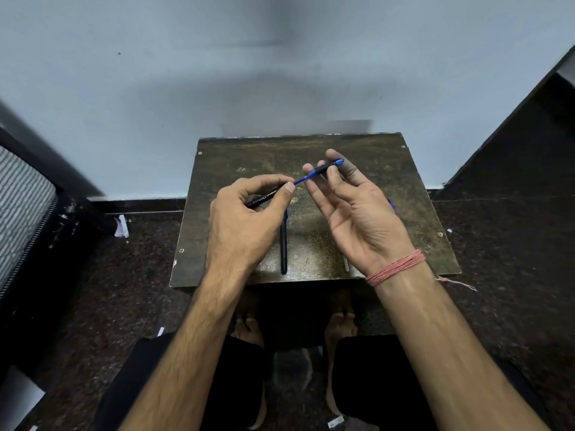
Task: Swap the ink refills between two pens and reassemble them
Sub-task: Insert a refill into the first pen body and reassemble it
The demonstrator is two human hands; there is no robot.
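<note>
Bare forearms reach from the bottom edge over a small dark desk (236, 157), the right wrist wrapped in a pink thread band (395, 267). Above the desk, the left hand (245, 219) curls its fingers round a black pen barrel (263, 199), while the right hand (351, 209), palm up, pinches the black grip section (323, 167) at its fingertips, a blue refill (301, 180) spanning between both parts. Another dark pen (283, 244) lies on the desk below the left hand.

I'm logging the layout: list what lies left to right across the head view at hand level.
Left hand gripping the black barrel → blue refill → right hand pinching the grip section.
</note>
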